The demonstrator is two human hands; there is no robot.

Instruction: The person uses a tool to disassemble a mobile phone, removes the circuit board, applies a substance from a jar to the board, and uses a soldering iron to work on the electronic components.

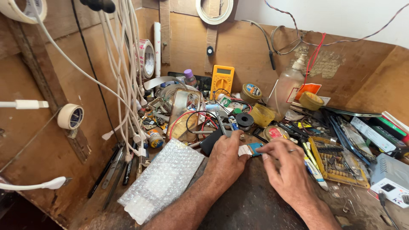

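My left hand (227, 160) and my right hand (284, 164) meet over the dark bench top (251, 204), both pinching a small blue part with a white end (250, 149). The left thumb and fingers grip the white end; the right fingertips close on the blue end. A ring sits on a right finger. A dark phone-like slab (210, 142) lies just beyond my left knuckles, beside metal tweezers (222, 125).
A bubble-wrap sheet (164, 179) lies at the left. White cables (125, 64) hang down the wooden wall. Behind the hands are a clear phone case (184, 113), a yellow multimeter (222, 80), a plastic bottle (287, 87), tape rolls and tools. A screwdriver-bit tray (336, 162) and a white box (392, 179) sit at right.
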